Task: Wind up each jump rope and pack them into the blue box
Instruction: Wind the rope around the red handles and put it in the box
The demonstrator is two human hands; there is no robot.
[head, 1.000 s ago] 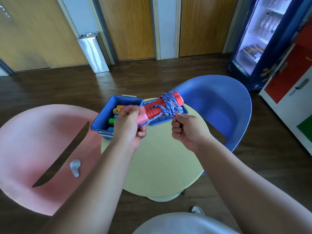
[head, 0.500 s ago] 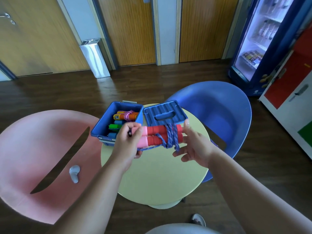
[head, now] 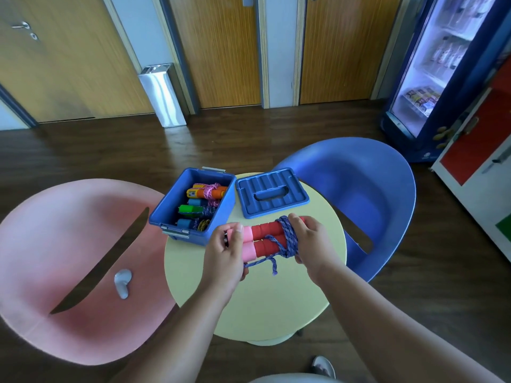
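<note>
Left hand (head: 227,254) grips the pink ends of the jump rope (head: 264,239), fingers curled over the top. I see the right hand (head: 311,243) clasping the other end, over the blue-purple cord wraps. The bundle spans level between both hands, over the tabletop (head: 262,305), forearms reaching forward. Two red-and-pink handles lie side by side, cord coiled round them, one tail hanging loose. Just beyond the left hand sits the open blue box (head: 168,210); its lid (head: 272,193) lies beyond the right.
</note>
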